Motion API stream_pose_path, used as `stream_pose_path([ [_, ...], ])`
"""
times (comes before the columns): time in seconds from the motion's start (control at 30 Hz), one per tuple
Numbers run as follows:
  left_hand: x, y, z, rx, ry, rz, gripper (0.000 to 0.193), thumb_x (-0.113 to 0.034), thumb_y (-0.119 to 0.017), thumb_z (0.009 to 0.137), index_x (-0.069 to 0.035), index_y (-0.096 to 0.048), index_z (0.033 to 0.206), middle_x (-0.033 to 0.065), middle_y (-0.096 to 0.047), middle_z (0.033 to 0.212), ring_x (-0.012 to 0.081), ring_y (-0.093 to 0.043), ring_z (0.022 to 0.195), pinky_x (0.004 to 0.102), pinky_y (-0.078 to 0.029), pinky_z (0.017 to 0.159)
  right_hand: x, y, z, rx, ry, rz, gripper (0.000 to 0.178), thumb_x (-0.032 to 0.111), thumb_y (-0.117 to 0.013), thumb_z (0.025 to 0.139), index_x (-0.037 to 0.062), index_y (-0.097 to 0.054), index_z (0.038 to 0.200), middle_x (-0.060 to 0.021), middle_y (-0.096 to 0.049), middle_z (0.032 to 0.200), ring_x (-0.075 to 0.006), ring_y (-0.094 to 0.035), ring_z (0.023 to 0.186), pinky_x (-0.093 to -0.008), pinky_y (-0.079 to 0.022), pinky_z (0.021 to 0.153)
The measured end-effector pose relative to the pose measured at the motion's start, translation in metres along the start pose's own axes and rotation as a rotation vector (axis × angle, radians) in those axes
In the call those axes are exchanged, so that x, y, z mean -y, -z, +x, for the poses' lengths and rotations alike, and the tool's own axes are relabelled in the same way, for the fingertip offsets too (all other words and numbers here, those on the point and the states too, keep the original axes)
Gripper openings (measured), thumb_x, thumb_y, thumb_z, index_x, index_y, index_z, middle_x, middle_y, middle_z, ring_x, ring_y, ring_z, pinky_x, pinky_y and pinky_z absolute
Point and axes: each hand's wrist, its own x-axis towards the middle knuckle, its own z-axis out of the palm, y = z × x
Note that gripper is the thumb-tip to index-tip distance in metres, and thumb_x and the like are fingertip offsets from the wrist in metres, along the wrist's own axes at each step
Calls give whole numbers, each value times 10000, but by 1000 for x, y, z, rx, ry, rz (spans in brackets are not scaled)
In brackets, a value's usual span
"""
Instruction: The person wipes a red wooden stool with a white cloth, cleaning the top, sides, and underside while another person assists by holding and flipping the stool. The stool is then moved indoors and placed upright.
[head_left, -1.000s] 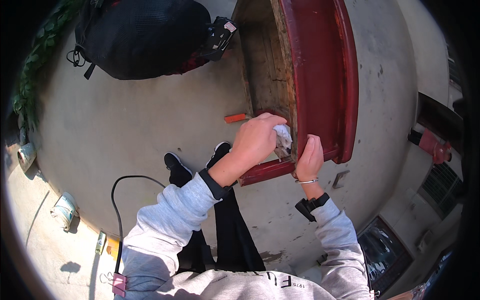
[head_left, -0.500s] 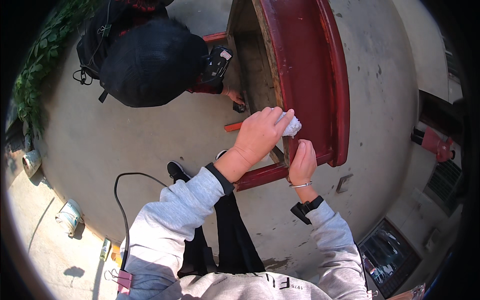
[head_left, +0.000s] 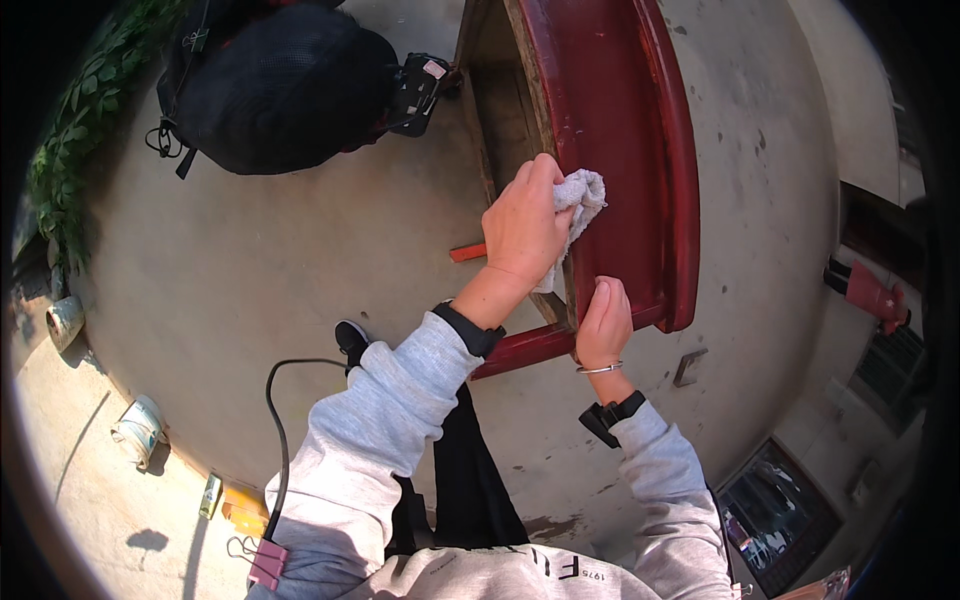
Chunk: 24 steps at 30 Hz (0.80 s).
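A dark red wooden piece of furniture (head_left: pixel 625 170), with a raised rim and an open hollow side, stands in front of me. My left hand (head_left: pixel 525 222) is closed round a crumpled white-grey cloth (head_left: pixel 580 195) and presses it along the furniture's left edge. Part of the cloth hangs below my fingers. At the near corner my right hand (head_left: pixel 604 325) grips the edge, thumb and fingers closed on it; its fingertips are partly hidden.
A co-worker in a black cap (head_left: pixel 290 90) bends at the far left beside the furniture's hollow side. Green plants (head_left: pixel 90 120), a white bucket (head_left: pixel 140 432) and another container (head_left: pixel 65 322) line the left. Far right stands a person in red (head_left: pixel 870 295).
My left hand has slid away from me along the edge with the cloth, which now shows more. The co-worker has shifted farther off. My right hand stays put.
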Motion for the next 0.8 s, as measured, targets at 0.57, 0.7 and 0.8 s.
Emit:
stream_pose_path([
  [0.57, 12, -17, -10, 261, 233, -138, 740, -468, -807, 680, 2, -429, 1110, 207, -592, 1117, 327, -602, 1060, 404, -486, 845, 1, 6, 1, -40, -200, 380, 349, 254, -311, 1013, 21, -548, 905, -61, -529, 805, -179, -459, 697, -313, -398, 671],
  [0.7, 18, -33, -62, 493, 234, -50, 769, -470, -821, 653, 12, -425, 1102, 217, -583, 1125, 339, -591, 1077, 406, -489, 863, -7, 4, 0, -232, -219, 481, 365, 326, -323, 1018, 28, -532, 1004, -43, -528, 866, -145, -467, 755, -300, -400, 694],
  [0.8, 22, -47, -89, 640, 223, 49, 829, -409, -853, 610, 12, -410, 1170, 209, -562, 1199, 327, -566, 1146, 424, -472, 925, -13, 3, 0, -252, -235, 576, 354, 318, -330, 1018, 30, -535, 1024, -49, -529, 876, -138, -468, 771, -284, -397, 719],
])
